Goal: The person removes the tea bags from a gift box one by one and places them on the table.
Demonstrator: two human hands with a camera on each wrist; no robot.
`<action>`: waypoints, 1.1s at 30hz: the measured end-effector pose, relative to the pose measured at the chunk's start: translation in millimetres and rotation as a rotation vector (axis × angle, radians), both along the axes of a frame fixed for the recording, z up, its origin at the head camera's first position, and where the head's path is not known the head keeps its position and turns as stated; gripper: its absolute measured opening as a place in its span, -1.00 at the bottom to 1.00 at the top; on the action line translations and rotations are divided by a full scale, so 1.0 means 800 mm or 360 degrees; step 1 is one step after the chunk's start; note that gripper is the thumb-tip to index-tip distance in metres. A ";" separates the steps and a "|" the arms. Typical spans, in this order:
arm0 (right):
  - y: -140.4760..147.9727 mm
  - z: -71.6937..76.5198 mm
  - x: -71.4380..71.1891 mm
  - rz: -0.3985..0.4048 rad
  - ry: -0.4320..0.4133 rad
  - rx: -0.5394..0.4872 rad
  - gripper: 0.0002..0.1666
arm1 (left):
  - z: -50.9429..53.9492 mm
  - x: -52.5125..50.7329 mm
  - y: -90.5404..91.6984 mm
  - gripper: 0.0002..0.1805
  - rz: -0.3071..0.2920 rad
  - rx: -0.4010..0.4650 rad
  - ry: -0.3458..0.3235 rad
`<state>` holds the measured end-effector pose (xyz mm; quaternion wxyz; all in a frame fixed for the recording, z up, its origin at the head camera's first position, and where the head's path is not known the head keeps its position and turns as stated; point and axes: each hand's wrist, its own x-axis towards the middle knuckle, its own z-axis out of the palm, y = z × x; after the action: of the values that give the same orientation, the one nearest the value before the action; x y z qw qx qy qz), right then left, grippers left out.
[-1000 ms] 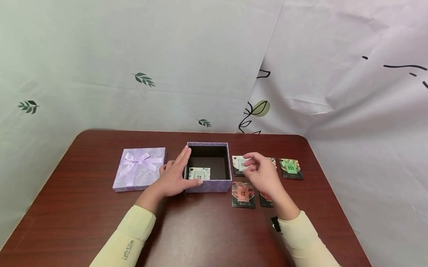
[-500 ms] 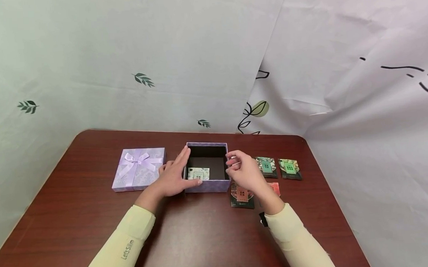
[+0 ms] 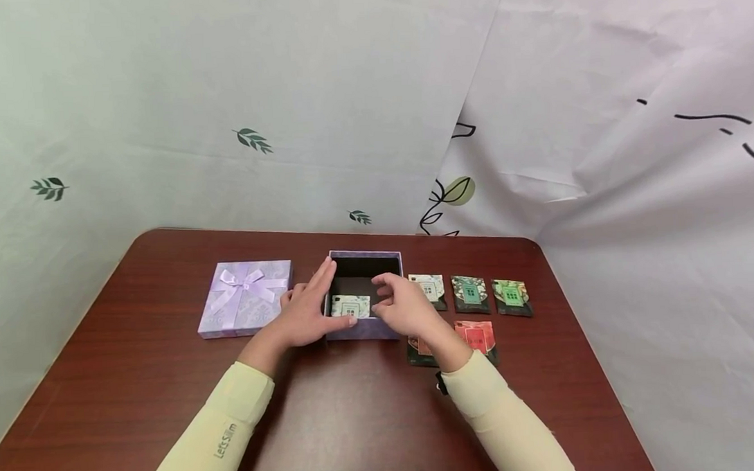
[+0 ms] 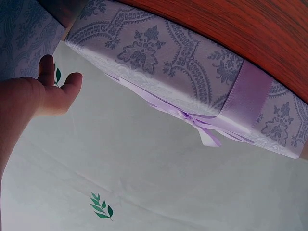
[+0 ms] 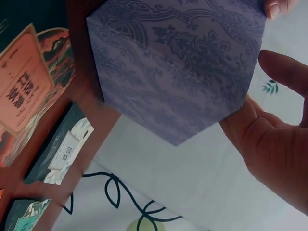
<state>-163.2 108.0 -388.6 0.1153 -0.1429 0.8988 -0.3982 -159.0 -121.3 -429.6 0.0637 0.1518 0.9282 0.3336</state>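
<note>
In the head view my left hand (image 3: 310,310) rests on the left side of an uncovered purple patterned gift box (image 3: 368,329). Its fingers lie straight along the left rim and its thumb reaches over the front rim. A white-and-green printed sachet (image 3: 351,306) lies inside, at the front left of the dark interior. My right hand (image 3: 404,307) is over the right part of the box, fingers loosely bent, with nothing visible between them. In the right wrist view, a gap shows between thumb and finger beside the box's patterned wall (image 5: 178,67). Its fingertips' contact with anything inside is unclear.
Left of the box lies its purple lid (image 3: 245,299) with a ribbon bow. To the right stand rows of sachets: white (image 3: 430,289), dark green (image 3: 470,294), light green (image 3: 513,297), red (image 3: 476,339) and a brownish-red one (image 3: 420,355) partly under the right arm.
My right hand has moved left from above the sachets to over the box, uncovering the white, dark green and red sachets. My left hand and the box stay in place.
</note>
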 end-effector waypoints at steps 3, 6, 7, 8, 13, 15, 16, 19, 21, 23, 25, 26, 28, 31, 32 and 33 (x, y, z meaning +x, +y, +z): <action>-0.009 0.002 -0.003 0.0016 0.0004 0.0189 -0.41 | 0.000 0.000 0.000 0.22 0.0001 -0.0002 -0.0003; -0.019 0.005 -0.007 0.0022 -0.0028 0.0376 -0.41 | 0.000 0.001 -0.001 0.22 0.0003 0.0003 -0.0008; -0.023 0.007 -0.008 0.0024 -0.0051 0.0422 -0.41 | 0.000 0.001 -0.001 0.22 0.0003 0.0004 -0.0008; -0.025 0.007 -0.009 0.0025 -0.0072 0.0461 -0.42 | 0.000 0.001 0.000 0.22 0.0003 0.0009 -0.0007; -0.034 0.006 -0.014 0.0059 -0.0113 0.0597 -0.48 | -0.001 0.000 0.000 0.22 0.0002 0.0005 0.0003; -0.035 0.005 -0.016 0.0081 -0.0090 0.0638 -0.49 | -0.001 0.000 0.000 0.22 0.0001 0.0005 0.0005; -0.036 0.005 -0.017 0.0093 -0.0078 0.0654 -0.49 | -0.002 0.000 0.000 0.22 0.0001 0.0006 0.0006; -0.038 0.004 -0.021 0.0116 -0.0070 0.0678 -0.47 | -0.002 0.000 0.000 0.22 -0.0004 0.0011 0.0004; -0.039 0.004 -0.023 0.0128 -0.0073 0.0693 -0.49 | -0.002 0.000 -0.001 0.22 -0.0003 0.0007 0.0002; -0.041 0.004 -0.025 0.0135 -0.0087 0.0702 -0.49 | -0.001 0.000 -0.001 0.22 -0.0003 0.0011 -0.0001; -0.044 0.002 -0.026 0.0145 -0.0103 0.0707 -0.49 | 0.000 0.000 -0.001 0.22 -0.0001 0.0015 0.0001; -0.045 0.001 -0.027 0.0151 -0.0110 0.0707 -0.49 | 0.000 0.000 -0.002 0.22 0.0000 0.0018 0.0003; -0.047 -0.001 -0.028 0.0163 -0.0127 0.0710 -0.47 | 0.000 0.000 -0.002 0.22 -0.0001 0.0023 0.0009; -0.051 -0.005 -0.028 0.0168 -0.0166 0.0724 -0.47 | 0.000 0.000 -0.002 0.21 -0.0003 0.0018 0.0015; -0.052 -0.006 -0.029 0.0173 -0.0170 0.0736 -0.50 | 0.000 0.000 -0.002 0.21 -0.0004 0.0017 0.0014; -0.052 -0.007 -0.030 0.0174 -0.0174 0.0748 -0.53 | 0.000 0.000 -0.002 0.22 -0.0004 0.0010 0.0015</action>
<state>-186.9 66.0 -394.4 0.2152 -0.1387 0.9501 -0.1785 -159.3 -122.9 -430.0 0.0592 0.1547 0.9272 0.3358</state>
